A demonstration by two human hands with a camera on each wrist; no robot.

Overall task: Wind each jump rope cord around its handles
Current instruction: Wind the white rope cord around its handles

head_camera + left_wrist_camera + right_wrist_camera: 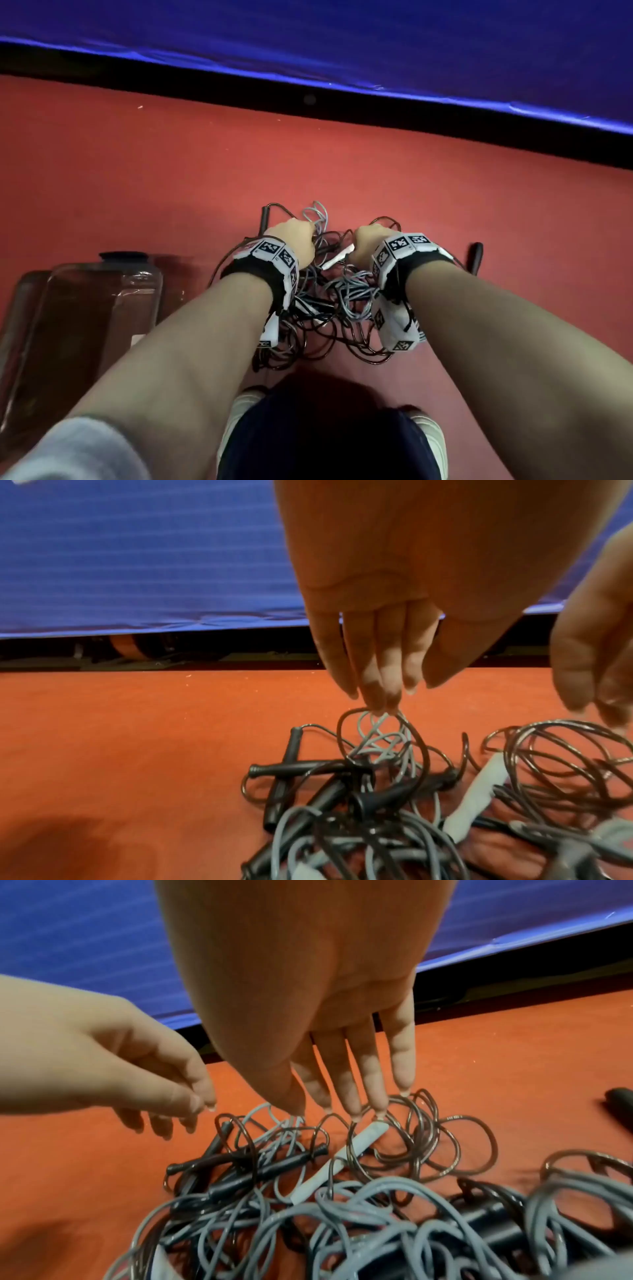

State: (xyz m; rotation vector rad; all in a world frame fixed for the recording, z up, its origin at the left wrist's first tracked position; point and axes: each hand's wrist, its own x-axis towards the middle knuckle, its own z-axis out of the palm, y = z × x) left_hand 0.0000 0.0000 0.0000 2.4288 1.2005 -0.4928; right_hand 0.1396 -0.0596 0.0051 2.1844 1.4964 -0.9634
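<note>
Hands reach down together over the tangled pile of jump ropes (329, 301) on the red floor (137, 171). The left hand (383, 631) has straight fingers, tips touching a dark cord loop (380, 739). The right hand (329, 1015) has straight, spread fingers, tips at a white handle (342, 1156); neither grips.

The head camera looks steeply down from above at the red floor (137, 164), both forearms reaching forward. Each wrist camera sits close behind its palm, facing along the fingers toward the floor's far edge. All three views share the tangled rope pile (329, 308) (377, 804) (308, 1204).
</note>
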